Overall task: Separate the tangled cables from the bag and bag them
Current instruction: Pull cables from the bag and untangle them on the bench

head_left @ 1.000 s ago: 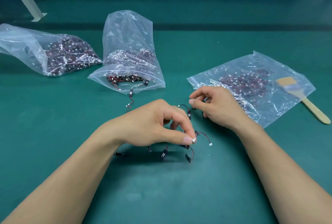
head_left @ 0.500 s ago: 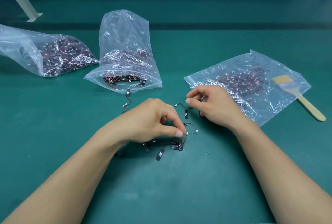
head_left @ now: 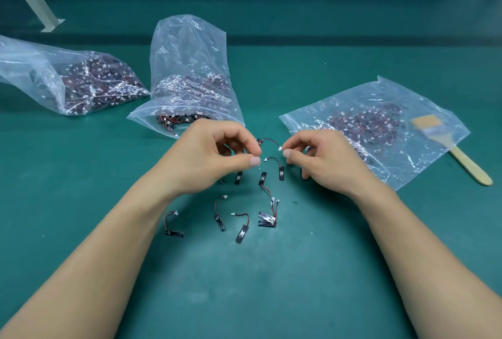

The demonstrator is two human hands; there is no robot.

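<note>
In the head view both forearms reach in from the bottom corners. The left hand (head_left: 214, 156) and right hand (head_left: 323, 159) meet raised over the green mat (head_left: 271, 298), each with thumb and forefinger pinching one end of a short red cable (head_left: 269, 140) that arcs between them, the other fingers loosely curled. Loose cables (head_left: 244, 219) lie scattered on the mat at 6 o'clock from the hands, an open bag (head_left: 190, 72) of tangled ones at 11 o'clock, a fuller bag (head_left: 68, 80) at 10 o'clock, and a flat bag (head_left: 380, 126) at 3 o'clock overlapping a brush (head_left: 461, 159).
</note>
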